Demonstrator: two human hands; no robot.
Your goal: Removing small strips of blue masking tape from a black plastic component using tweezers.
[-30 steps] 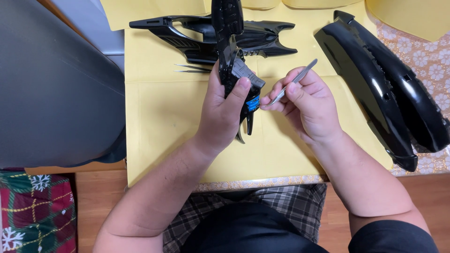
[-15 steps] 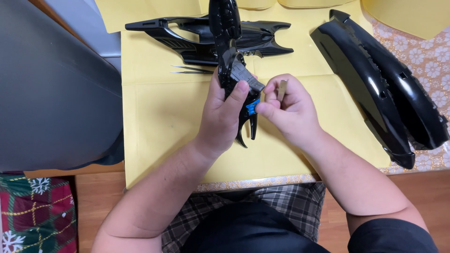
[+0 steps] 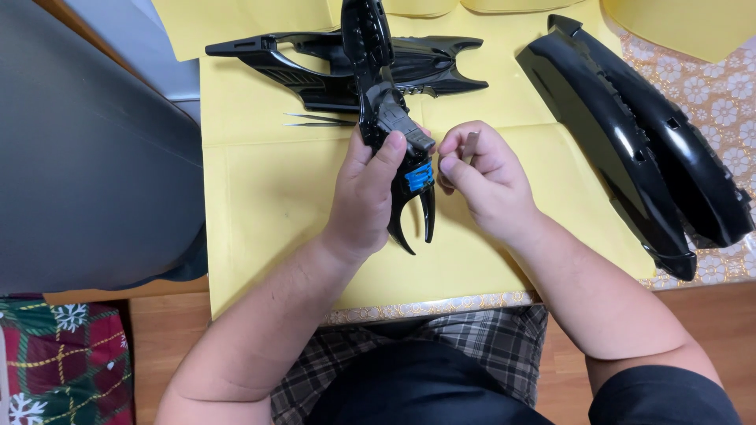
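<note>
The left hand [image 3: 366,197] is gripping a long black plastic model part [image 3: 386,118] around its middle, fingers wrapped shut and thumb pressing over the grey block above a blue band. The part is standing up off the yellow sheet [image 3: 268,197], its two curved prongs pointing toward 6 o'clock. At 3 o'clock of it, the right hand [image 3: 484,177] is pinching a thin grey tool [image 3: 471,142] between closed fingers, just beside the part. The piece looks light, stiff and glossy, so probably slippery; the slim prongs seem breakable, and the thick middle is the safer hold. Tweezers [image 3: 319,120] are lying at 10 o'clock; two large black shells [image 3: 630,142] at 3 o'clock.
</note>
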